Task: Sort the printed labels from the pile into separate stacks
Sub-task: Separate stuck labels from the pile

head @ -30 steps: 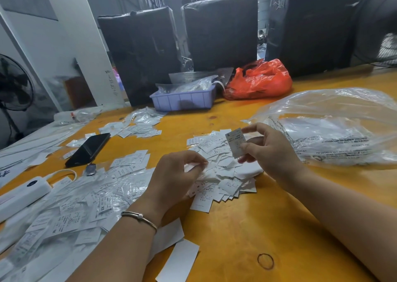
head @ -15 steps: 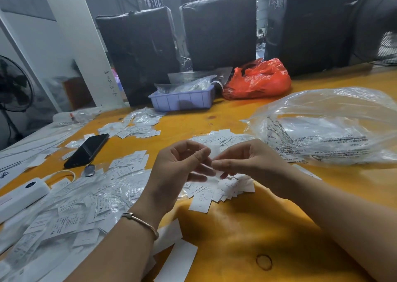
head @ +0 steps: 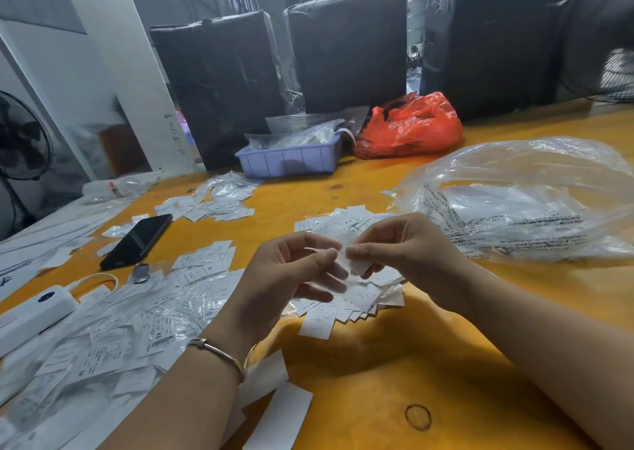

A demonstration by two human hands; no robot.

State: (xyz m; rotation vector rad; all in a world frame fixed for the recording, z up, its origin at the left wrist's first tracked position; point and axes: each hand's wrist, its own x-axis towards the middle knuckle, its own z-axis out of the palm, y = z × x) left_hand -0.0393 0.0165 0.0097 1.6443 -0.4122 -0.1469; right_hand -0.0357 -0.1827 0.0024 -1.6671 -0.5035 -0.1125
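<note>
Looks like a packing warehouse: black-wrapped bundles [head: 219, 86] at 12 o'clock, orange worktable [head: 394, 364] littered with labels [head: 113, 343], clear poly bags [head: 521, 195] at 2 o'clock.

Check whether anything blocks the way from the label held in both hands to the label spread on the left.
Nothing visible does. Both hands pinch a small white label above the central pile; the left spread lies open.

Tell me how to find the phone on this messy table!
Start at the orange table and look to its left side, past the scattered white labels. The phone lies flat there, the only black slab among white paper.
</note>
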